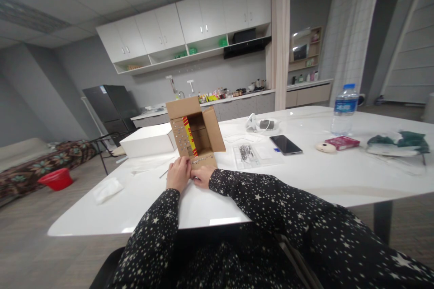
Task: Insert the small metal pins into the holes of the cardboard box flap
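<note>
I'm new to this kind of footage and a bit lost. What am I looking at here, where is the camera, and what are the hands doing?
There is one picture, from a camera worn on a person's head, looking down their star-patterned sleeves. No machine: just two bare hands. The left hand and right hand rest at the near flap of an open brown cardboard box lying on its side on a white table. Whether the fingers grip the flap is hard to tell. Also there: a flat white box, a black smartphone, a clear plastic water bottle and a small red box.
</note>
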Motion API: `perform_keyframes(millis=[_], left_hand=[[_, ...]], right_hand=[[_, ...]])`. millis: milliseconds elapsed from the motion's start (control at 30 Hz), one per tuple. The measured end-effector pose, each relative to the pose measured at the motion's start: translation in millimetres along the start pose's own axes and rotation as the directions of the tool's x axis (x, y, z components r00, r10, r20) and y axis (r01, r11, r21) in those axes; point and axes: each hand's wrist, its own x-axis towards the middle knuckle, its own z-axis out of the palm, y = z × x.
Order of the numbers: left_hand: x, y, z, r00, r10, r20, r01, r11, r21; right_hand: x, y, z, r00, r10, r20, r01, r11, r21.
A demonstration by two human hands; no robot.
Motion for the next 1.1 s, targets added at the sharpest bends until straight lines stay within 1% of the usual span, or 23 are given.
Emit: perform_keyframes(millis=[167,233,333,433,567,633,700,833,933,1100], left_hand=[[0.0,1.2,-2.1,0.998,0.008,-0.066,-0.016,0.992,-0.124],[-0.5,0.5,-1.6,0.997,-0.005,-0.076,-0.01,0.981,-0.195],[-1.5,0.7,-2.2,0.997,-0.022,-0.081,0.0,0.963,-0.27],[-2.6,2.8,-5.5,0.996,-0.011,-0.089,-0.015,0.958,-0.286],[-3.6,4.5,-8.7,0.995,-0.02,-0.095,-0.009,0.957,-0.291],[-4.0,4.1,-8.2,0.997,-0.011,-0.074,-0.013,0.95,-0.311],[-4.2,3.4,-6.7,0.999,0.014,-0.029,-0.023,0.942,-0.336],[-4.0,4.3,-5.0,0.998,0.041,0.056,-0.017,0.922,-0.386],[-3.9,6.3,-6.5,0.995,0.048,0.092,-0.005,0.911,-0.413],[-3.9,6.4,-7.6,0.989,0.042,0.141,0.011,0.934,-0.356]], right_hand=[[-0.3,-0.7,-1.1,1.0,0.002,0.002,-0.002,1.0,-0.007],[0.1,-0.2,-0.7,0.999,0.041,-0.026,-0.041,0.999,-0.003],[0.6,1.5,-0.2,0.988,0.142,-0.059,-0.142,0.99,0.011],[0.1,2.9,-1.3,0.977,0.205,-0.065,-0.203,0.979,0.037],[-1.4,1.8,-4.2,0.974,0.206,-0.092,-0.2,0.977,0.067],[-1.6,0.8,-5.0,0.978,0.187,-0.096,-0.181,0.981,0.07],[-1.2,0.6,-5.0,0.981,0.175,-0.081,-0.17,0.983,0.061],[0.6,2.3,-3.8,0.984,0.177,-0.036,-0.176,0.984,0.043],[1.1,3.1,-3.6,0.982,0.183,-0.042,-0.182,0.983,0.029],[-0.2,0.8,-4.6,0.98,0.193,-0.039,-0.193,0.981,0.017]])
